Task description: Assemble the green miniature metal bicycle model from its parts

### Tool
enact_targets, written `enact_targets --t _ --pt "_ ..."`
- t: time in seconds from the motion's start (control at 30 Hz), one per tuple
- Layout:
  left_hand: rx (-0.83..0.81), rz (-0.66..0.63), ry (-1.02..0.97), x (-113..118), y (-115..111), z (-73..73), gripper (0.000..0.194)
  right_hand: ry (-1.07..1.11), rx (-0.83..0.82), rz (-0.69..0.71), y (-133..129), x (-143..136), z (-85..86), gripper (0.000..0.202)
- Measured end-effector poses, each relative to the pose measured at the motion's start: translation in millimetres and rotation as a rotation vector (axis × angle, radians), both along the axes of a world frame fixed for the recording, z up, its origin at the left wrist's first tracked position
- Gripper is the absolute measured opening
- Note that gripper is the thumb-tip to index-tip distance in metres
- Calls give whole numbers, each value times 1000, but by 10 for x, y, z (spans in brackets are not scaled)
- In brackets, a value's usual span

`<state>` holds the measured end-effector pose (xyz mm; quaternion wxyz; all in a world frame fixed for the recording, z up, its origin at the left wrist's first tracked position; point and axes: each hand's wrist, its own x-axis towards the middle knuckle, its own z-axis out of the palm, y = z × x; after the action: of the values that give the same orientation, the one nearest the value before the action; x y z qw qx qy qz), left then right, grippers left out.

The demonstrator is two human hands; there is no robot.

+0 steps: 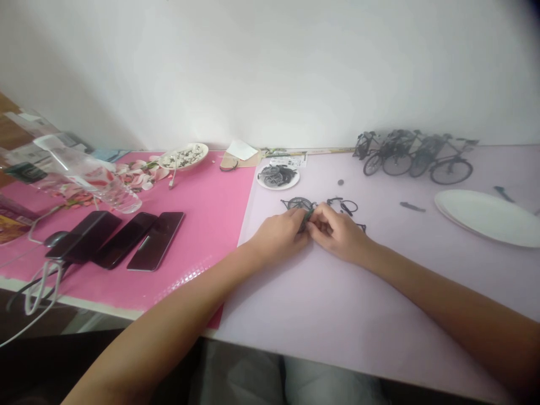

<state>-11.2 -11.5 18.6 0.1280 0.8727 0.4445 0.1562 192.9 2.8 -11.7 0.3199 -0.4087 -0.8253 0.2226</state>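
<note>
My left hand (283, 232) and my right hand (336, 232) meet over the pale lilac mat (320, 315). Between their fingertips is a small dark part (307, 218), mostly hidden by the fingers; both hands are closed on it. Just beyond my left hand lies a black wheel piece (299, 202) of a model bicycle. Thin black bicycle parts (349, 207) lie behind my right hand. Farther back, a small white plate (261, 179) holds more black wheels and parts.
Several black model bicycles (451, 170) stand by the wall at the back right. White oval plates (489, 216) lie at right, near small dark pieces (412, 207). Phones (156, 242), a plastic bottle (93, 174) and a bowl (202, 154) occupy the pink mat (211, 219).
</note>
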Motion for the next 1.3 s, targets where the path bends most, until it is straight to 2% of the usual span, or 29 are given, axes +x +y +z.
enact_targets --t 1.3 --pt "8 -6 -5 1 1 -10 15 -17 3 -4 -5 0 11 14"
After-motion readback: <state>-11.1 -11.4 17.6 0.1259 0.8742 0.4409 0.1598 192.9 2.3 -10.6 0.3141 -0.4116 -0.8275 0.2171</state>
